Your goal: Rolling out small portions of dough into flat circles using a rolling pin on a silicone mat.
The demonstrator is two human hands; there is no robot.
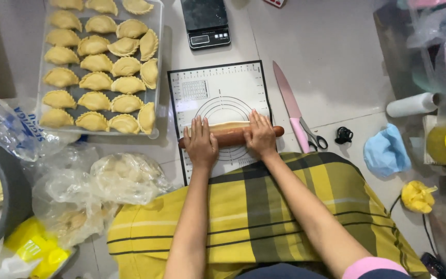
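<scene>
The rolling pin (232, 137) lies crosswise on the pastry mat (218, 98), on top of a strip of dough (228, 125), with the left hand (201, 144) and right hand (260, 135) resting side by side on it. Left of the mat sits the tray (157, 31) holding rows of filled pastries (96, 63), and behind the mat stands the kitchen scale (206, 21). Right of the mat lie the knife (289, 103) and, just beside its handle, the scissors (315, 138).

Twenty-two pastries (95, 64), one knife (290, 103), one rolling pin (231, 137)
</scene>
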